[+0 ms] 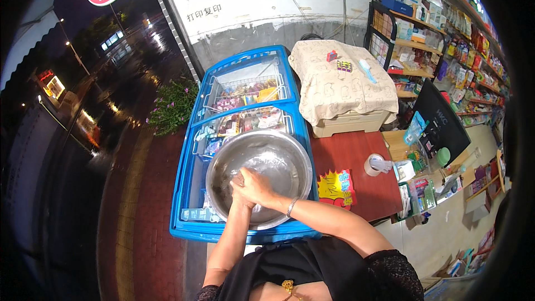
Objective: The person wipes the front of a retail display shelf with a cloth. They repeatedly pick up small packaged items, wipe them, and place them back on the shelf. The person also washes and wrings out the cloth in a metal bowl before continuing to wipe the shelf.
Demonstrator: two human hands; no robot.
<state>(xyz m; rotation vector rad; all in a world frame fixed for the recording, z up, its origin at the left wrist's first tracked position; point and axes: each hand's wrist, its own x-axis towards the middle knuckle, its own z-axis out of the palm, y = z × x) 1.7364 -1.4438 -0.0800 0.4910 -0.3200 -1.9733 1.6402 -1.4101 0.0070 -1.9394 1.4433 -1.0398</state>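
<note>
A large stainless steel basin point(288, 154) rests on the glass top of a blue chest freezer point(184, 184), with what looks like shallow clear liquid inside. My two hands meet over its left half. My right hand point(258, 189), with a silvery bracelet at the wrist, lies over my left hand point(242, 199) and closes on a small brown lump point(238, 179). The lump's material is unclear. Most of my left fingers are hidden, so their grip does not show.
Right of the freezer stands a red-brown table point(355, 150) with a yellow and red sign point(335, 188), a tape roll point(372, 165) and a cloth-covered box point(342, 88). A monitor point(441, 121) and stocked shelves point(422, 44) are further right. A flowering plant point(173, 106) grows left of the freezer.
</note>
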